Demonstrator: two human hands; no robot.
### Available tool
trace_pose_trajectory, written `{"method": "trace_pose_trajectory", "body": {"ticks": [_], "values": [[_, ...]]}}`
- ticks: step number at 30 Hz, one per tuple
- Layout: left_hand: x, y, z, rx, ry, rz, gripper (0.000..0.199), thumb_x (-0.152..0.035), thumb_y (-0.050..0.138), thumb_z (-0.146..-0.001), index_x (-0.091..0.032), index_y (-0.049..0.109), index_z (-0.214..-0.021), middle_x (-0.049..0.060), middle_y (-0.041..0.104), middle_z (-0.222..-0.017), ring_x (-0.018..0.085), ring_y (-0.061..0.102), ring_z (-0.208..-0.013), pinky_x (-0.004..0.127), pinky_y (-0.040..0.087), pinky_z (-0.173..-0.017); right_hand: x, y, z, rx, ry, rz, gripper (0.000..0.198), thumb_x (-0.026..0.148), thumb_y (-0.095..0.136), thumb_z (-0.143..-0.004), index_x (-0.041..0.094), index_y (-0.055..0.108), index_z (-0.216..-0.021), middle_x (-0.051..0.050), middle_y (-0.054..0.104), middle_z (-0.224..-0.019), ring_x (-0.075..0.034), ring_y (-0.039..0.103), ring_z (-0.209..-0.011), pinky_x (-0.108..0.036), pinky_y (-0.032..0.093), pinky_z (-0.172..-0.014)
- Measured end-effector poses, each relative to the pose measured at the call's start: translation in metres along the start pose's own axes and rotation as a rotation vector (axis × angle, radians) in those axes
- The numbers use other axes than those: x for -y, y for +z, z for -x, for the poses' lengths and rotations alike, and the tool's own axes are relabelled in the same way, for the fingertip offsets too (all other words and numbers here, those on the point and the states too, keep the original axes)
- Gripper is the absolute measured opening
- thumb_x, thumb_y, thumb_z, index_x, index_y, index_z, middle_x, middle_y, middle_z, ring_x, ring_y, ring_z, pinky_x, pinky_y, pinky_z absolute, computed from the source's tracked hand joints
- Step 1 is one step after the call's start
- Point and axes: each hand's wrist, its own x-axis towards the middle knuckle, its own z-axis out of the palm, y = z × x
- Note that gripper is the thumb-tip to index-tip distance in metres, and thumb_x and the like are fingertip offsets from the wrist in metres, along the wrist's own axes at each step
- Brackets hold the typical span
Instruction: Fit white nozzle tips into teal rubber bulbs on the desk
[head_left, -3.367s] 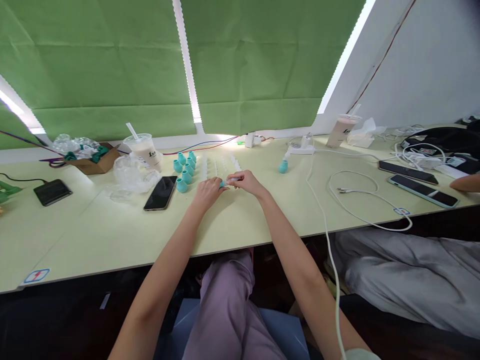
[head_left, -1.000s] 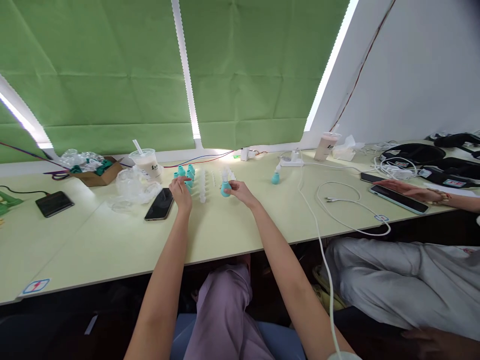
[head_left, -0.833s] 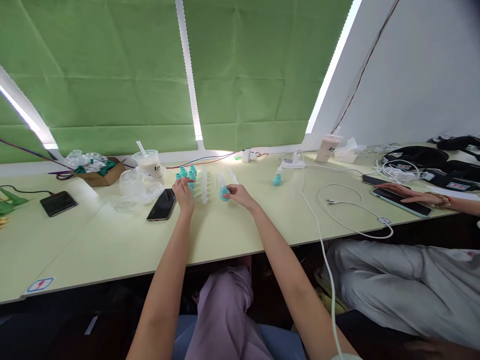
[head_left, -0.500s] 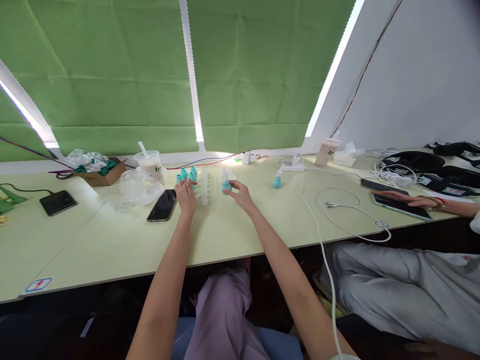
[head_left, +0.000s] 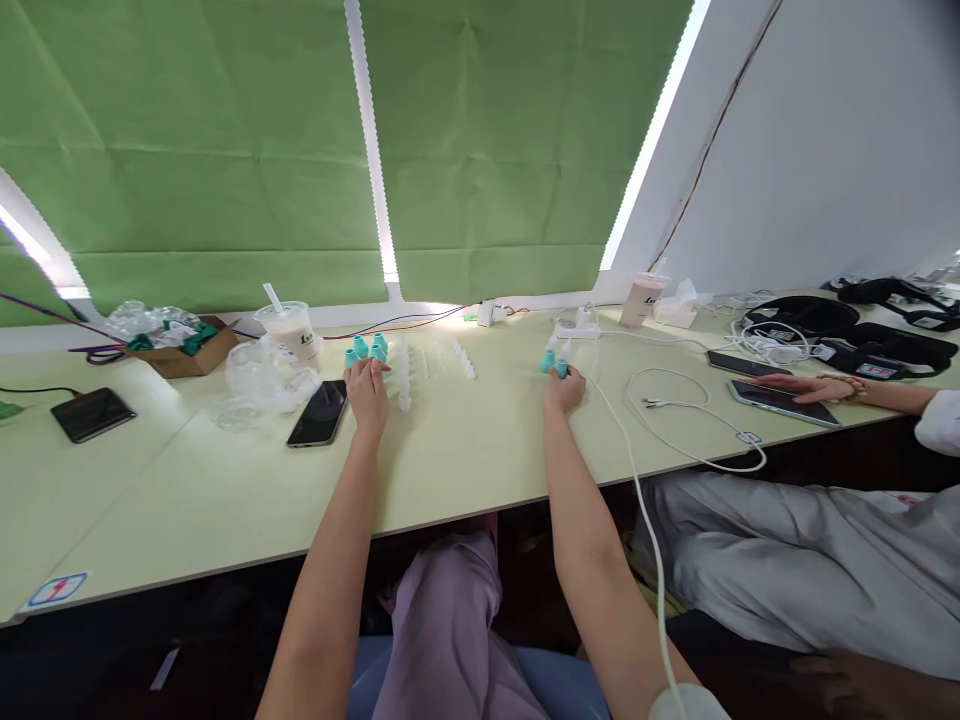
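My right hand (head_left: pixel 564 390) is closed around a teal squeeze bulb (head_left: pixel 560 369) with a pale nozzle, low on the table at the right. Just left of it stands another teal squeeze bulb (head_left: pixel 548 362), also nozzle up. My left hand (head_left: pixel 367 398) rests against a cluster of teal bulbs without nozzles (head_left: pixel 361 346), its fingers curled in; what they pinch, if anything, is hidden. Between the hands lie a row of translucent pieces (head_left: pixel 405 375), a row of tiny clear parts (head_left: pixel 425 364) and a row of white nozzles (head_left: pixel 464 360).
Left of my left hand lie a black phone (head_left: pixel 318 413), a plastic bag (head_left: pixel 266 375), a drink cup (head_left: pixel 291 332) and a cardboard box (head_left: pixel 191 350). A white cable (head_left: pixel 634 465) runs off the front edge at right. A co-worker's hand (head_left: pixel 806 387) touches a tablet (head_left: pixel 784 402).
My right hand has carried the teal squeeze bulb with its nozzle rightward, from the middle of the table to beside the other one. My left hand has stayed at the cluster.
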Motion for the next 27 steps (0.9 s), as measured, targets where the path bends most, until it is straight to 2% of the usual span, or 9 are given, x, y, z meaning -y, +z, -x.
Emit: {"method": "trace_pose_trajectory", "body": {"ticks": [4,12,15,19,21,22,24,25,27], "values": [[0.0,0.0,0.001,0.003,-0.011,-0.001,0.051,-0.043,0.02,-0.092,-0.021,0.063,-0.077,0.009,0.06,-0.094,0.022,0.05,-0.097,0.04,0.033,-0.093,0.004,0.002,0.003,0.072,-0.008,0.111,0.034,0.032,0.053,-0.079,0.021,0.06,-0.11,-0.012,0.059,-0.111,-0.025,0.055,-0.097,-0.039,0.036,-0.085],[0.001,0.0,0.002,0.023,0.005,0.003,0.053,-0.043,0.018,-0.093,-0.02,0.062,-0.076,0.01,0.06,-0.094,0.022,0.051,-0.096,0.04,0.033,-0.093,0.006,0.004,0.007,0.076,-0.006,0.224,0.035,0.033,0.047,-0.079,0.019,0.059,-0.109,-0.013,0.06,-0.112,-0.029,0.047,-0.109,-0.047,0.03,-0.089],[0.001,0.0,0.003,0.041,0.016,0.011,0.052,-0.044,0.018,-0.093,-0.02,0.062,-0.076,0.01,0.06,-0.094,0.023,0.051,-0.097,0.041,0.032,-0.093,0.006,0.004,0.008,0.074,0.013,0.209,0.044,0.033,0.051,-0.075,0.021,0.052,-0.117,-0.013,0.057,-0.118,-0.029,0.046,-0.112,-0.048,0.03,-0.091],[0.001,0.0,0.003,0.049,0.033,0.003,0.052,-0.045,0.018,-0.092,-0.021,0.061,-0.076,0.01,0.06,-0.094,0.023,0.051,-0.096,0.041,0.033,-0.091,0.028,-0.009,0.022,-0.108,-0.005,0.045,0.06,0.036,0.051,-0.074,0.018,0.037,-0.13,-0.018,0.043,-0.13,-0.03,0.047,-0.113,-0.047,0.035,-0.089],[0.002,0.0,0.003,0.04,0.036,-0.004,0.052,-0.045,0.018,-0.093,-0.021,0.061,-0.076,0.009,0.06,-0.093,0.023,0.051,-0.096,0.041,0.033,-0.091,0.05,-0.03,0.043,-0.25,-0.179,-0.144,0.048,0.032,0.033,-0.083,0.017,0.035,-0.129,-0.018,0.042,-0.129,-0.024,0.051,-0.109,-0.043,0.039,-0.088],[0.002,0.0,0.002,0.035,0.035,-0.009,0.052,-0.044,0.018,-0.093,-0.02,0.061,-0.076,0.009,0.06,-0.093,0.023,0.051,-0.095,0.041,0.033,-0.091,0.062,-0.044,0.058,-0.266,-0.288,-0.252,0.044,0.029,0.024,-0.086,0.018,0.038,-0.127,-0.017,0.043,-0.127,-0.022,0.053,-0.106,-0.043,0.04,-0.087],[0.004,0.0,0.001,0.03,0.034,-0.02,0.053,-0.043,0.017,-0.093,-0.02,0.062,-0.077,0.009,0.06,-0.092,0.022,0.051,-0.095,0.041,0.033,-0.092,0.078,-0.083,0.098,-0.153,-0.52,-0.497,0.044,0.03,0.018,-0.087,0.02,0.048,-0.117,-0.015,0.051,-0.115,-0.023,0.054,-0.104,-0.045,0.042,-0.086],[0.005,0.0,0.0,0.03,0.035,-0.027,0.053,-0.043,0.017,-0.093,-0.02,0.062,-0.078,0.009,0.06,-0.093,0.022,0.051,-0.095,0.041,0.032,-0.093,0.082,-0.106,0.121,0.002,-0.632,-0.602,0.042,0.034,0.02,-0.086,0.023,0.054,-0.109,-0.013,0.056,-0.106,-0.025,0.055,-0.103,-0.046,0.043,-0.085],[0.007,0.001,0.0,0.032,0.042,-0.037,0.053,-0.042,0.017,-0.093,-0.02,0.062,-0.078,0.009,0.06,-0.093,0.021,0.052,-0.095,0.04,0.032,-0.094,0.076,-0.158,0.17,0.565,-0.77,-0.636,0.034,0.045,0.036,-0.078,0.033,0.062,-0.097,-0.007,0.062,-0.092,-0.027,0.057,-0.101,-0.047,0.047,-0.083]]}}
